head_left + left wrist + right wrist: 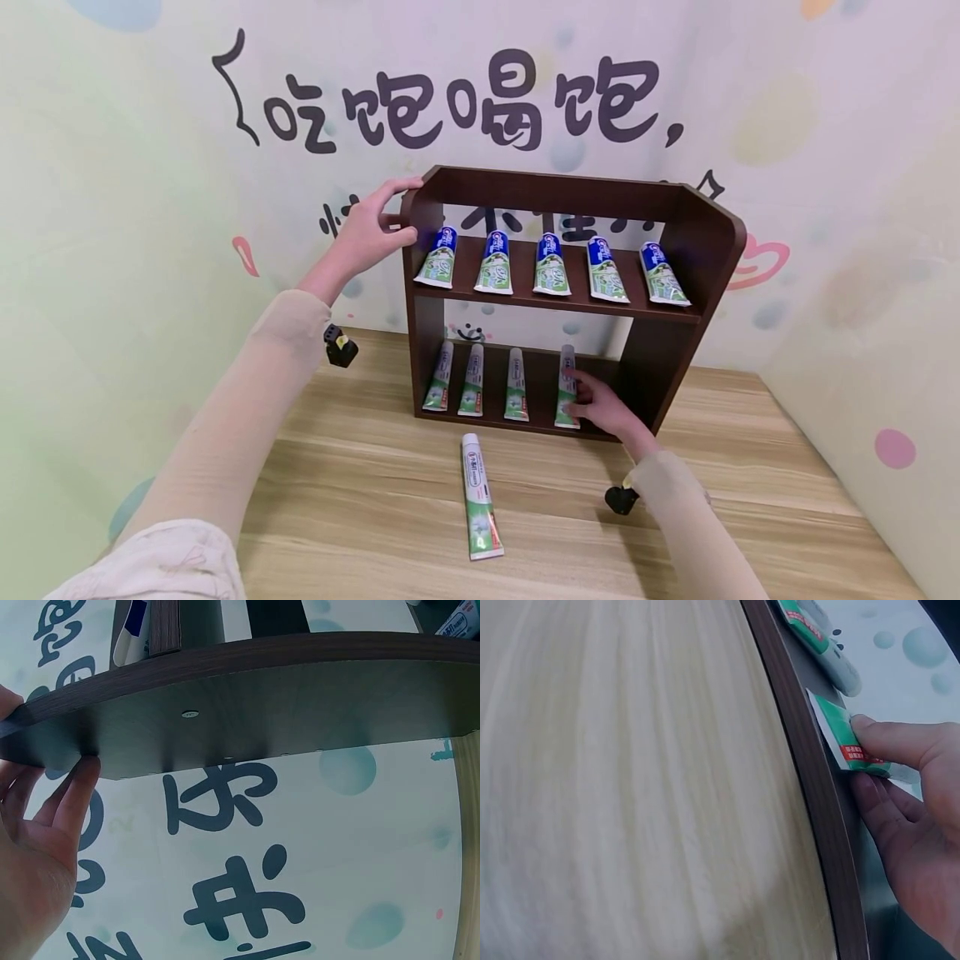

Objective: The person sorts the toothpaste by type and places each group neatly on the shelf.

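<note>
My left hand grips the upper left corner of a dark brown two-tier shelf; in the left wrist view, fingertips press the outer face of its side panel. Between thumb and fingers, my right hand pinches a green and white toothpaste tube on the lower tier, at the right end of the row. Its flat green end points to the shelf's front edge in the right wrist view. Left of it lie three matching tubes, caps toward the back. Another such tube lies on the table before the shelf.
The upper tier carries a row of several blue-capped, green and white toothpaste tubes. Wood-grain table supports the shelf, and a printed wall sheet stands behind. Small black devices are strapped at both wrists.
</note>
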### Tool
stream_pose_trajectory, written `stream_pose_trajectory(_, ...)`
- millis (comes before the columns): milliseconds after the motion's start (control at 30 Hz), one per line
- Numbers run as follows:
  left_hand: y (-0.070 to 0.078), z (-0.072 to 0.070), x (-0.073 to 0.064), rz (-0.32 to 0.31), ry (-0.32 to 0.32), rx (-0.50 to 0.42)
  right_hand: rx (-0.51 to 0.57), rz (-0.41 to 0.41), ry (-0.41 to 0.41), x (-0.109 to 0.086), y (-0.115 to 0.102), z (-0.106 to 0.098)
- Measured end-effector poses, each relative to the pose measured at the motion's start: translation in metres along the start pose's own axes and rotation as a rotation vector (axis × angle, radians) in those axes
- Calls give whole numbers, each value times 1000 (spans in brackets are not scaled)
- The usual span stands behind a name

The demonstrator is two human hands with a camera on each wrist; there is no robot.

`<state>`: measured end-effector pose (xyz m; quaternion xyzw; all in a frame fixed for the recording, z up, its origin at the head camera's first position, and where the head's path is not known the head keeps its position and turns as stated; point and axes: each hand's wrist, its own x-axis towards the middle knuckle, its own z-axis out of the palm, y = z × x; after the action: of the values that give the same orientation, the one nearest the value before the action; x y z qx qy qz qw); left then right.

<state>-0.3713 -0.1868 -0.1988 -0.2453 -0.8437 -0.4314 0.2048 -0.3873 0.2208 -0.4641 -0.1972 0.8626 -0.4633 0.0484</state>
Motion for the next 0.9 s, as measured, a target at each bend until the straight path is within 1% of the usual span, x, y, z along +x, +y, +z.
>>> stream_pose_trajectory(100, 14, -2, -7, -4, -8, -2, -2, -4, -6, 0, 0, 1)
stream_pose_trajectory(200, 9, -2, -5, 4, -5, 7, -4, -3, -14, 0, -2, 1)
stream_pose_trajectory(333, -9, -1, 2, 19, 4, 17, 7, 16, -26, 0, -3, 2)
stream_pose_trajectory(467, -9, 0, 2, 23, 3, 15, 10, 23, -41, 0, -3, 2)
stream_pose_trajectory(667, -9, 0, 1, 19, 5, 17, -39, 19, -53, -1, -2, 2)
stream_pose_trajectory(900, -7, 0, 2, 21, 4, -4, -59, 53, -43, -1, -5, 3)
